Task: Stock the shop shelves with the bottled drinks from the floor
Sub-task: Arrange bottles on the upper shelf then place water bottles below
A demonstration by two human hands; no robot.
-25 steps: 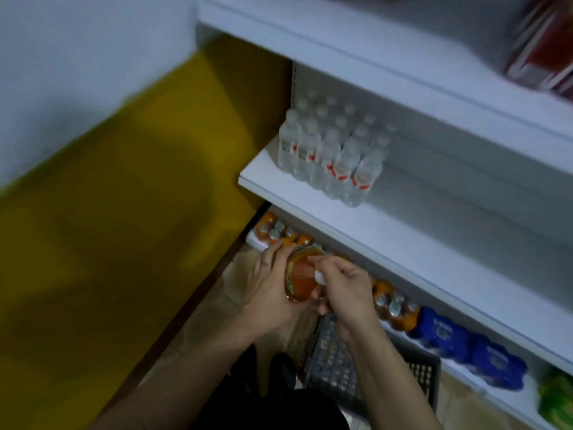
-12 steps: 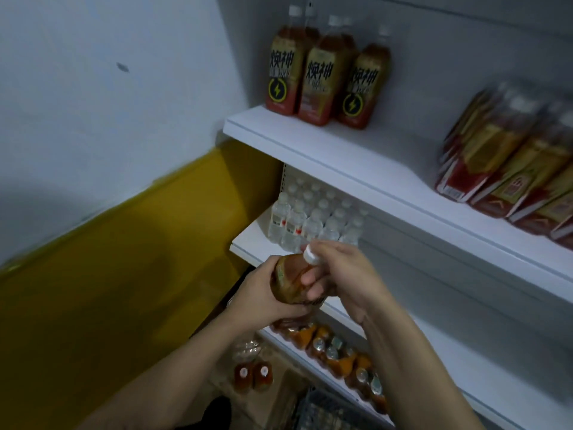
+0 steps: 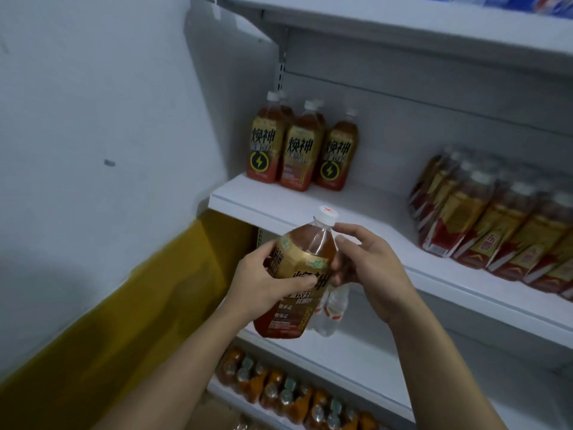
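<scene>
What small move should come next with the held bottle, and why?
Probably raise the gold-labelled brown plastic bottle onto the white metal shelf, beside the matching upright bottles. The left hand and right hand hold it in front of that shelf, where bare space shows.

A single view is taken from a wide-angle camera worn on the person's head. It is aimed forward over both forearms, which are seen rising from the lower edge to the left hand (image 3: 263, 283) and right hand (image 3: 372, 268), brought together near the centre of the frame on the bottle (image 3: 305, 259). The fingers are seen at close range. Beyond the fingertips the white shelf (image 3: 372, 212) is faced obliquely, receding to the right of the fingers. The wall (image 3: 93, 119) is taken in to their left, and the lower shelf (image 3: 356, 361) beneath them.
</scene>
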